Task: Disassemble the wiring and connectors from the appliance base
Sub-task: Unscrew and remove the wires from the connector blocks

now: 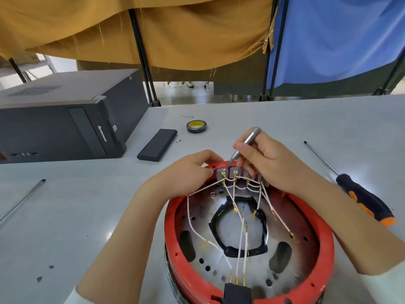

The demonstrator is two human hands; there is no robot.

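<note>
Prying at the terminal block on the red appliance base

My right hand (266,157) pinches a slim silver precision screwdriver (243,146), its tip down at the leftmost brass connector (223,174) of the grey terminal block (241,175) on the far rim of the red appliance base (324,233). My left hand (189,170) curls its fingers against the block's left end. White wires (241,233) fan across the metal plate toward me.

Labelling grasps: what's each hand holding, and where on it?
Right hand pinches the slim silver metal screwdriver mid-shaft, tip at the grey terminal block. Left hand grips the round red appliance base at its far rim.
</note>
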